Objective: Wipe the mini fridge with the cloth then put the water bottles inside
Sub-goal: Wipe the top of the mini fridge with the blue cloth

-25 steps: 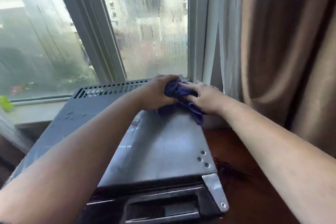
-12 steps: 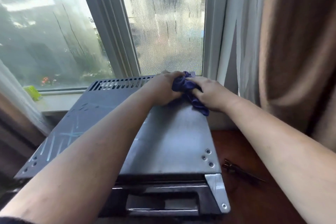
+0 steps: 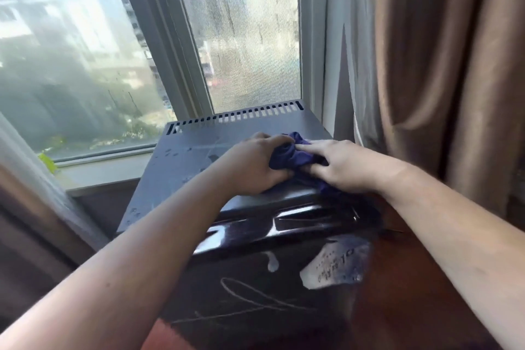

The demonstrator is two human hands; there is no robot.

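The grey mini fridge (image 3: 196,156) stands under the window, its vented back edge toward the glass and its dark scratched door facing me. A bunched dark-blue cloth (image 3: 292,155) lies on the fridge top near the front right edge. My left hand (image 3: 252,165) grips the cloth from the left. My right hand (image 3: 343,163) presses on it from the right with fingers spread flat. Part of the cloth hangs over the front edge under my right hand. No water bottles are in view.
A window (image 3: 241,37) and pale sill (image 3: 105,170) sit behind the fridge. Brown curtains (image 3: 443,65) hang close on the right, another curtain (image 3: 25,185) at the left. Reddish wood surface (image 3: 397,307) lies right of the fridge.
Both hands have dragged the cloth from the back right of the fridge top toward its front edge. The view has pulled back, so the door front now shows.
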